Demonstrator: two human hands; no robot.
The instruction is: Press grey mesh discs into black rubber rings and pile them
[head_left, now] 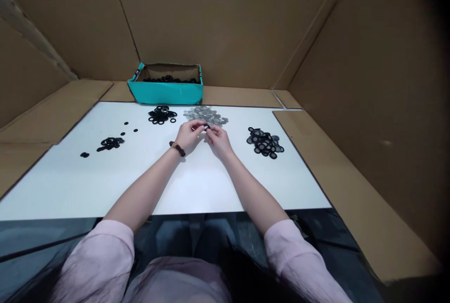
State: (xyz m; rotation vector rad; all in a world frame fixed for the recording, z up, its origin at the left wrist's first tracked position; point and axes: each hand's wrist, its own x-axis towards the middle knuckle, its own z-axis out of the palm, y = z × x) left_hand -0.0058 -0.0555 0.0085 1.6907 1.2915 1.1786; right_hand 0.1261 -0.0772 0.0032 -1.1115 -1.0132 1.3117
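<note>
Between the fingertips of both hands is a small black ring (207, 127), partly covered by the fingers. My left hand (189, 135), with a dark beaded bracelet at the wrist, pinches it from the left. From the other side my right hand (218, 140) has its fingers closed on it too. Just beyond the hands lies a pile of small grey discs (207, 115). Loose black rings (161, 114) are heaped to the left of those. On the right sits a pile of black rings with grey centres (265, 143).
A turquoise box (165, 93) holding more black rings stands at the back edge of the white table (197, 185). Another small group of black rings (111, 143) lies at left, with a few dark pieces scattered near it. Cardboard walls (211, 21) enclose the table's back and sides.
</note>
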